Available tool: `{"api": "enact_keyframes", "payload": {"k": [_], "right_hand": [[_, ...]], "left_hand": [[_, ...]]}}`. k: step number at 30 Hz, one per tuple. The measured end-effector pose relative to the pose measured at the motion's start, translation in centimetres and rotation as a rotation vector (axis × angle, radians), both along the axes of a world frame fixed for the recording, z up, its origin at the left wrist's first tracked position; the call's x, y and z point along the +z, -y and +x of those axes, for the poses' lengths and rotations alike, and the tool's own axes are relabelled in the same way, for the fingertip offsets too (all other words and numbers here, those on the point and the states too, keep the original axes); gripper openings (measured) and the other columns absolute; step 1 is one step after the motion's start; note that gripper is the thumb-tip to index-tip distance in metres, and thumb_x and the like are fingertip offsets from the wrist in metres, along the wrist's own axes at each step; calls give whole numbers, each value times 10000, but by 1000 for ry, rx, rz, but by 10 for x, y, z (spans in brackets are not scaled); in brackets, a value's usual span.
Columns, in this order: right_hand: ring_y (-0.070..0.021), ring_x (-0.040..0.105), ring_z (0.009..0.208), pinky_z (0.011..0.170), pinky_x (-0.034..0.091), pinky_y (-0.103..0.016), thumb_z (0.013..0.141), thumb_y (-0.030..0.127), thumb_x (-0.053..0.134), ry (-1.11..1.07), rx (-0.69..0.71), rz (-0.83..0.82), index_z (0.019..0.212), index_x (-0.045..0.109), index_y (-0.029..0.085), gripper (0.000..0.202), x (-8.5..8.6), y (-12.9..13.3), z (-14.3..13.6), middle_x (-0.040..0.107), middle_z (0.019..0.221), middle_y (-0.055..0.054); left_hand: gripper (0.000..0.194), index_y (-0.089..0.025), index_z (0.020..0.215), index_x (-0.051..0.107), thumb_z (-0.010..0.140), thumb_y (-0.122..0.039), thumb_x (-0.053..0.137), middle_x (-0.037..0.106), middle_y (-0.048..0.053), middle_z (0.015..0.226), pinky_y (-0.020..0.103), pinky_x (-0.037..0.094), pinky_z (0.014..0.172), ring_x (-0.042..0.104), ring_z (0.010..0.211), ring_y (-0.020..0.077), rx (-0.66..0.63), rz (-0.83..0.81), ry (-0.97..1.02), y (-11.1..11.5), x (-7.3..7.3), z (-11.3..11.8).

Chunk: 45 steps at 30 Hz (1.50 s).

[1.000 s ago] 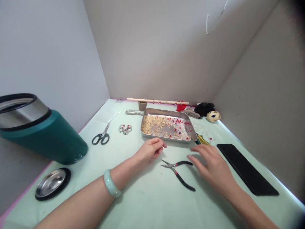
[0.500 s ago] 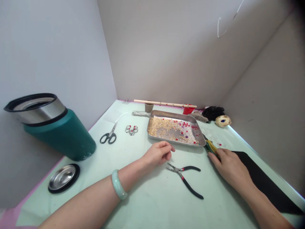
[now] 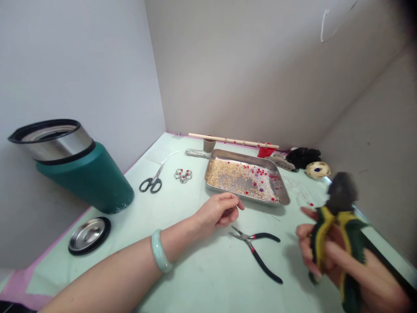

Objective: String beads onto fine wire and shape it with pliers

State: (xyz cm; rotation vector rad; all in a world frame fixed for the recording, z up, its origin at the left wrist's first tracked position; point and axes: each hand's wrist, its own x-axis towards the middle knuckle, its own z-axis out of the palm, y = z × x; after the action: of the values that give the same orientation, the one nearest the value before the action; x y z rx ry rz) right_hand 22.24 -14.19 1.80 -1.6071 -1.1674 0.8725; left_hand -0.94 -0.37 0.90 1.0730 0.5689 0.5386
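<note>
In my right hand (image 3: 345,261) I hold wire cutters (image 3: 340,195) with yellow and dark green handles, raised above the table and blurred by motion. My left hand (image 3: 221,211) rests at the near edge of the metal tray (image 3: 247,202), fingers curled together. Something small and dark shows within those fingers, too hidden to name. Just below lies a pair of long-nose pliers (image 3: 249,238) with black handles, jaws slightly apart. Gold, clear and red beads (image 3: 228,174) are spread inside the tray.
Left of the tray are a beaded wire piece (image 3: 183,175), scissors (image 3: 152,181), a teal bottle (image 3: 94,178) and its lid (image 3: 89,234). Behind the tray are a wooden stick (image 3: 234,141), a brown cup (image 3: 209,144) and a red cup (image 3: 266,151). Walls enclose the table.
My right hand has lifted the wire cutters from beside the tray and brought them up and towards me. My left hand stays near the tray. The view has shifted slightly.
</note>
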Motion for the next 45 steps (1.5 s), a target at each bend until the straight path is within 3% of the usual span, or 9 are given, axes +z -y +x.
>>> {"api": "enact_keyframes", "payload": {"k": [2, 3, 7, 11, 15, 20, 26, 30, 45], "right_hand": [[-187, 558, 497, 399, 459, -315, 848, 474, 488, -296, 125, -201, 1284, 474, 254, 488, 1, 0, -17, 640, 787, -63], [-190, 581, 546, 485, 502, -333, 849, 454, 499, -336, 168, -246, 1242, 521, 242, 448, 0, 0, -23, 656, 815, -69], [-267, 675, 799, 731, 541, -420, 839, 450, 475, -229, 313, -316, 1182, 610, 206, 442, -4, -5, -36, 702, 975, -138], [-320, 636, 1056, 799, 543, -458, 771, 441, 532, -263, 398, -285, 1277, 552, 228, 550, -2, -19, -41, 605, 1275, -153], [-333, 605, 1115, 868, 523, -468, 712, 408, 646, -366, 456, -356, 1242, 591, 225, 563, 11, -34, -47, 605, 1285, -137], [-312, 503, 1233, 1059, 373, -430, 791, 482, 621, -47, 432, -411, 1243, 603, 240, 513, 34, -38, -50, 589, 1312, -79], [-340, 516, 1202, 982, 456, -429, 805, 534, 589, 125, 449, -363, 1301, 556, 240, 577, 41, -41, -54, 621, 1260, -78], [-319, 575, 1136, 911, 510, -401, 827, 498, 582, 155, 510, -332, 1270, 583, 266, 500, 42, -46, -57, 653, 1212, -58], [-291, 627, 1036, 834, 544, -362, 824, 445, 588, 230, 507, -295, 1177, 639, 237, 413, 21, -54, -49, 713, 1020, -58]], "left_hand": [[171, -156, 788, 550, 826, -321, 525, 439, -57, 498, 217, 101, 389, 200, 380, 36, -5, 8, -1, 0, 2, 0], [176, -154, 775, 551, 824, -321, 528, 430, -59, 492, 216, 98, 389, 198, 380, 36, -7, 11, -4, 0, 3, 0], [195, -152, 721, 547, 816, -322, 534, 397, -64, 463, 208, 110, 385, 217, 383, 40, 7, 57, -10, -1, 12, -2], [201, -153, 697, 547, 815, -313, 518, 371, -68, 443, 202, 132, 396, 227, 393, 44, 70, 111, -30, -4, 22, -6], [195, -150, 676, 563, 798, -295, 517, 380, -63, 427, 197, 152, 399, 250, 393, 46, 142, 143, -72, -7, 26, -9], [188, -144, 675, 602, 780, -278, 522, 418, -56, 427, 198, 168, 394, 270, 384, 46, 206, 161, -145, -11, 27, -11], [195, -149, 680, 612, 786, -275, 507, 396, -66, 425, 210, 175, 410, 266, 395, 54, 167, 175, -199, -15, 28, -14], [196, -145, 686, 636, 786, -241, 498, 385, -69, 413, 210, 213, 443, 293, 417, 58, 121, 248, -287, -15, 29, -14], [230, -157, 753, 662, 799, -299, 487, 404, -68, 453, 213, 247, 460, 298, 428, 62, 37, 308, -401, -24, 22, -14]]}}
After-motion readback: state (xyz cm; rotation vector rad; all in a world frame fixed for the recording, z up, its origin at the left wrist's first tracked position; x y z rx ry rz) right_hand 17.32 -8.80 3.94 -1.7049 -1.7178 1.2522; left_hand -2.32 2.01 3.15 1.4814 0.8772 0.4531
